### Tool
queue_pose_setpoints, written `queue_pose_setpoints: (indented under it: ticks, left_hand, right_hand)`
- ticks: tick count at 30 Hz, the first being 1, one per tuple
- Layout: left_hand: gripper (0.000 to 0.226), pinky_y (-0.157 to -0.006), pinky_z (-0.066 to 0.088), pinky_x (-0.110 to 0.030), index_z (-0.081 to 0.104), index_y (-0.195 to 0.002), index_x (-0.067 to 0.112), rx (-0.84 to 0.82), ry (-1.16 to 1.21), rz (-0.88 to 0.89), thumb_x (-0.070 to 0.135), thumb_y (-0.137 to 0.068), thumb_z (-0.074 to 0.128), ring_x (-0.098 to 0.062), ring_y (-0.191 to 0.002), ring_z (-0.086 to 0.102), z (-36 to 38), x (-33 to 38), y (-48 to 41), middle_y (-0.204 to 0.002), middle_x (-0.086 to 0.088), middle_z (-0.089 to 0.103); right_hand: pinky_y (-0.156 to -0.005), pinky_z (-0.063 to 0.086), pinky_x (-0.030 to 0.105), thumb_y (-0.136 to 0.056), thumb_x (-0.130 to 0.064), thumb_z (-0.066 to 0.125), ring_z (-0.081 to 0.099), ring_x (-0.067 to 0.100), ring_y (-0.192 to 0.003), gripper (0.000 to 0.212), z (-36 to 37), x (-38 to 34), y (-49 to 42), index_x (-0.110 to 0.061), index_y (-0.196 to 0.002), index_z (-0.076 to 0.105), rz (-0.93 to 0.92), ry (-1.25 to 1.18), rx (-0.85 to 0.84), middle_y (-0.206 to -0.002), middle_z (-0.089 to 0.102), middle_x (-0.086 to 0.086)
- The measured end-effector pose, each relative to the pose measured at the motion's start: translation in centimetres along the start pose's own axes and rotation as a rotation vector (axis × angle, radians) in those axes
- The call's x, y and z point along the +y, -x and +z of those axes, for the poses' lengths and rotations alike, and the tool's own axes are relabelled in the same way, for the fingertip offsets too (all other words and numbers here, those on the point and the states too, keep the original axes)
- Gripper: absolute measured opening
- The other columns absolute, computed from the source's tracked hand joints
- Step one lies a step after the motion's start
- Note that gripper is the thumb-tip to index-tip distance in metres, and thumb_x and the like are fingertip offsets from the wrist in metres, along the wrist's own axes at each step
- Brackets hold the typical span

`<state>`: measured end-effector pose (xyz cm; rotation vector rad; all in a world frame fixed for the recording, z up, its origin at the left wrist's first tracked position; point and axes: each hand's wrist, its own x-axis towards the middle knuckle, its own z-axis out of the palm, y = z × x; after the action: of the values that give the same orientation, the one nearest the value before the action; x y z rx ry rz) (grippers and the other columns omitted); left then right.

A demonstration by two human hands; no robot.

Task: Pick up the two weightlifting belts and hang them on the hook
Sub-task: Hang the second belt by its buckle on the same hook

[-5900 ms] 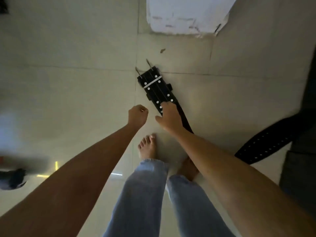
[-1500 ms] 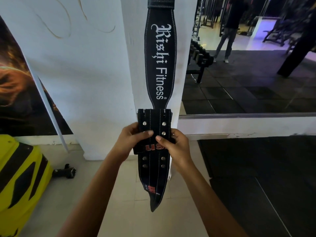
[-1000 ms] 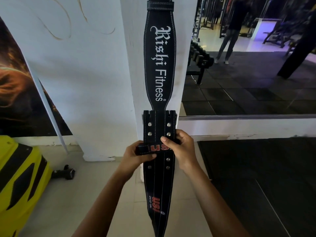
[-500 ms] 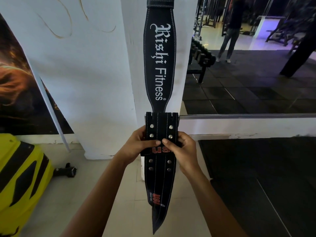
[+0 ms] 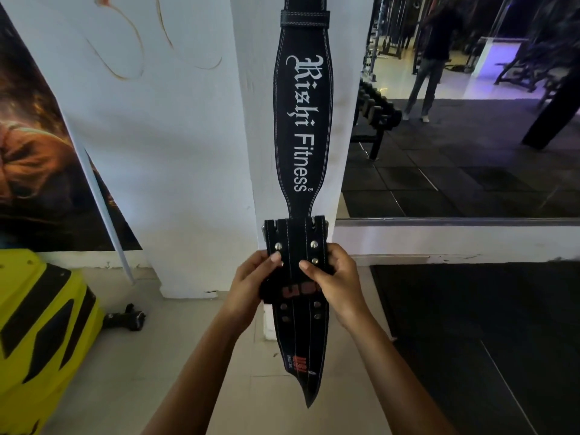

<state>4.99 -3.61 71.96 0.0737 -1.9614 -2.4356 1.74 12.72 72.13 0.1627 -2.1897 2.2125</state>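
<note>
Black leather is what both hands hold: a studded belt [image 5: 298,290] with red letters, folded at its buckle end, is kept upright in front of a white pillar [image 5: 251,136]. The left hand [image 5: 251,284] is closed on the left edge of this belt, with the thumb on the front near a metal stud. The right hand [image 5: 332,277] is closed on the right edge in the same way, thumb on the front. The pointed end of the belt hangs down freely between the two forearms, above the pale floor tiles [image 5: 141,356].

Just above the held belt, a second belt [image 5: 303,120] with the white words "Rishi Fitness" hangs flat against the pillar; its top goes out of view, so what carries it cannot be seen. To the right of the pillar is a large mirror [image 5: 470,136]. At the far left stands a yellow object [image 5: 40,324], and near it a dark dumbbell [image 5: 124,318] lies on the floor.
</note>
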Motion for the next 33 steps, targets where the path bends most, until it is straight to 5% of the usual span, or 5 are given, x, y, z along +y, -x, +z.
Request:
queue_pose_setpoints:
  ticks: [4, 10, 18, 27, 33]
  left_hand:
    - [0.04, -0.062, 0.055, -0.021, 0.07, -0.11, 0.013, 0.181, -0.011, -0.075, 0.043, -0.097, 0.047, -0.021, -0.089, 0.074, 1.8, 1.0, -0.8, -0.1, -0.011, 0.076]
    - [0.031, -0.056, 0.054, -0.024, 0.067, -0.105, 0.004, 0.238, 0.036, -0.108, 0.031, -0.096, 0.053, -0.012, -0.067, 0.071, 3.1, 0.7, -0.7, -0.079, -0.003, 0.072]
    - [0.018, -0.071, 0.057, -0.033, 0.067, -0.097, 0.003, 0.158, 0.116, 0.071, 0.016, -0.095, 0.055, -0.023, -0.081, 0.072, 3.8, 5.7, -4.2, -0.085, -0.008, 0.075]
    - [0.026, -0.088, 0.054, -0.049, 0.061, -0.105, -0.004, 0.192, -0.015, 0.396, 0.019, -0.097, 0.053, -0.032, -0.094, 0.069, 5.8, 20.5, -11.2, -0.104, -0.021, 0.071]
    - [0.021, -0.087, 0.056, -0.05, 0.062, -0.1, 0.001, 0.247, -0.071, 0.671, 0.019, -0.097, 0.053, -0.032, -0.09, 0.069, 8.7, 34.0, -15.3, -0.093, -0.015, 0.069]
  right_hand:
    - [-0.082, 0.056, 0.024, -0.088, -0.015, 0.069, 0.068, 0.004, -0.093, 0.026, 1.1, 0.0, 0.2, -0.016, -0.112, 0.06, -0.005, 0.089, -0.041, -0.102, 0.071, -0.006]
    - [-0.08, 0.055, 0.03, -0.096, -0.034, 0.055, 0.067, 0.016, -0.091, 0.026, 1.3, 0.4, 0.5, -0.012, -0.108, 0.058, 0.051, 0.065, 0.043, -0.1, 0.068, 0.006]
    - [-0.086, 0.052, 0.035, -0.098, -0.021, 0.052, 0.064, 0.021, -0.099, 0.017, 1.9, -4.3, -3.7, -0.013, -0.111, 0.057, 0.056, -0.122, 0.083, -0.103, 0.066, 0.005]
    - [-0.086, 0.051, 0.041, -0.098, -0.023, 0.052, 0.063, 0.021, -0.099, 0.01, 3.6, -18.5, -13.0, -0.023, -0.107, 0.055, -0.305, -0.042, 0.099, -0.107, 0.065, 0.004]
    - [-0.078, 0.05, 0.032, -0.099, -0.025, 0.049, 0.055, 0.007, -0.082, 0.019, 4.1, -32.1, -18.3, -0.016, -0.116, 0.053, -0.539, -0.006, 0.155, -0.092, 0.056, -0.008]
